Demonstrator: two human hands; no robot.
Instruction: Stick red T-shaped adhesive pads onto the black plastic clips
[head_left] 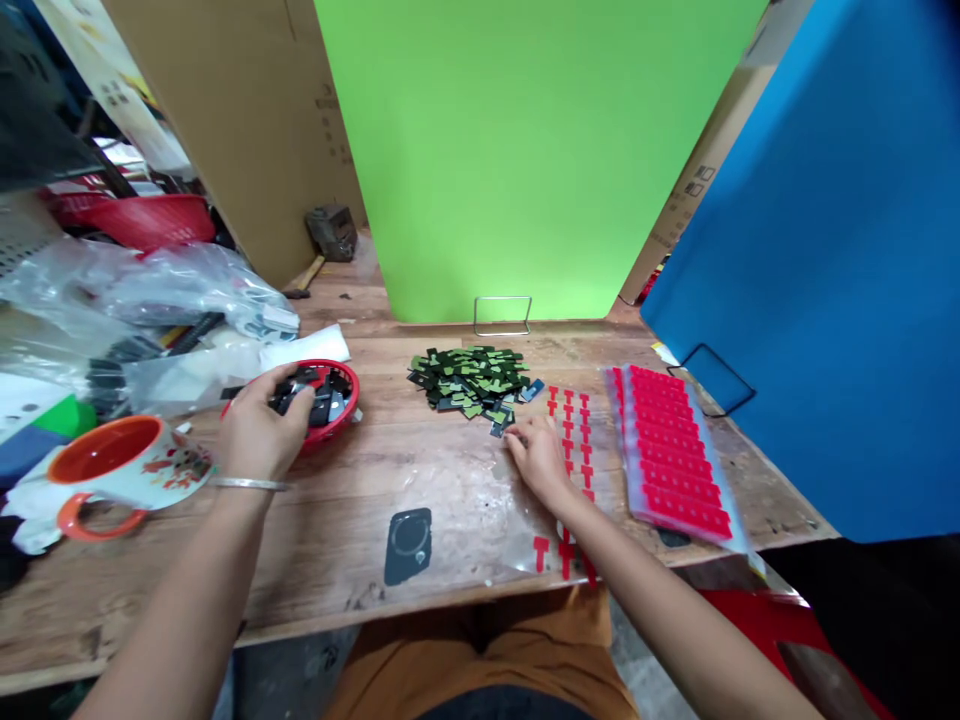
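While reaching — left grip (259,432) curled in red bowl (346,412).

On the tabletop (337,530), the bowl (346,400) sits left of the pile of small parts (469,380). The mug (124,462) is further left. A stack of sheets (675,455) lies right of the pile, and a flat pad (409,545) sits in front, near the edge.

No legible text, only blurred print on cardboard (247,130)
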